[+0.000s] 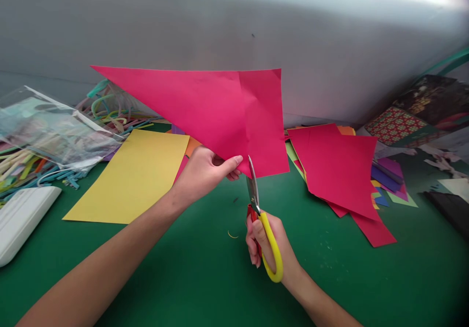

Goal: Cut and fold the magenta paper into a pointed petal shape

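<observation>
A large sheet of red paper (216,107) is held up in front of me, with a faint crease running down its right part. My left hand (207,168) pinches its lower edge between thumb and fingers. My right hand (269,241) grips scissors (271,249) with one yellow and one red handle loop. The blades point upward and meet the sheet's lower edge, just right of my left thumb. Part of the blades seems to lie behind the paper, so how far they are spread is hard to see.
A yellow sheet (135,180) lies on the green table (205,278) at left. Behind it are a clear plastic pouch (54,126) and colourful strips (40,165), with a white device (27,222) nearer. Stacked red papers (340,170) lie right, before a patterned box (399,124).
</observation>
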Motion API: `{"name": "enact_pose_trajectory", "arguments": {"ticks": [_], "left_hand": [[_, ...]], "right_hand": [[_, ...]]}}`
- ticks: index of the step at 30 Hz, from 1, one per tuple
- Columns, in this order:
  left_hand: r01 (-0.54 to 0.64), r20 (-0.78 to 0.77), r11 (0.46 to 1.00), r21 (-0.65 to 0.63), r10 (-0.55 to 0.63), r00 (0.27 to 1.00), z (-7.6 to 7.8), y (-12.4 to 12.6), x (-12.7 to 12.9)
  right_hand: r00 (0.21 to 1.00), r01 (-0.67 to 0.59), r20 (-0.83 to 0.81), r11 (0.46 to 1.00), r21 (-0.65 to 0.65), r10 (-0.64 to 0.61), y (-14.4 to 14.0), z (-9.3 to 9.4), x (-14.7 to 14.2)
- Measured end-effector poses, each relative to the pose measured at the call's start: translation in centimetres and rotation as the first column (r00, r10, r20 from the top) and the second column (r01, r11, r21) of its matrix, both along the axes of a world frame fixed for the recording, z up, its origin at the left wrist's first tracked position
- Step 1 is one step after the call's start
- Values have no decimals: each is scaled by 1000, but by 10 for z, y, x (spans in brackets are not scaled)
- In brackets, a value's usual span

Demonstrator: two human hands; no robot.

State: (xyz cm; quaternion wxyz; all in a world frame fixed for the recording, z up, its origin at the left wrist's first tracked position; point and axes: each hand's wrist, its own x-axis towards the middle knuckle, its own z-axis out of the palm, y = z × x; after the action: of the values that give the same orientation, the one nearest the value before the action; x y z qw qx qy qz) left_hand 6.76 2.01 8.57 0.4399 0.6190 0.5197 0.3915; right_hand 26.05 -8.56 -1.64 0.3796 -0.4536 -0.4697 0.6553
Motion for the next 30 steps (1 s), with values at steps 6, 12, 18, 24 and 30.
{"name": "enact_pose_trajectory", "arguments": {"ticks": [6, 12, 18, 24, 30], "left_hand": [[-2, 25, 1000, 0, 2, 1000, 2, -1, 2], [16, 84, 1000, -9, -16, 996, 0, 0, 2], [39, 146, 999, -22, -35, 989, -1, 1, 2], [58, 205, 996, -60, -45, 978, -2, 1, 1], [65, 248, 995, -74, -45, 968, -5, 2, 1]], "right_hand": [[1000, 6, 5, 1000, -13, -5, 1, 2, -1], [1000, 12, -7, 1000, -6, -12, -2, 0, 0], [1000, 21, -9, 1000, -4, -21, -2, -6, 1], [999, 38, 18, 999, 0, -38, 0, -8, 2], [999, 11, -38, 1000, 5, -10, -1, -7, 0]]}}
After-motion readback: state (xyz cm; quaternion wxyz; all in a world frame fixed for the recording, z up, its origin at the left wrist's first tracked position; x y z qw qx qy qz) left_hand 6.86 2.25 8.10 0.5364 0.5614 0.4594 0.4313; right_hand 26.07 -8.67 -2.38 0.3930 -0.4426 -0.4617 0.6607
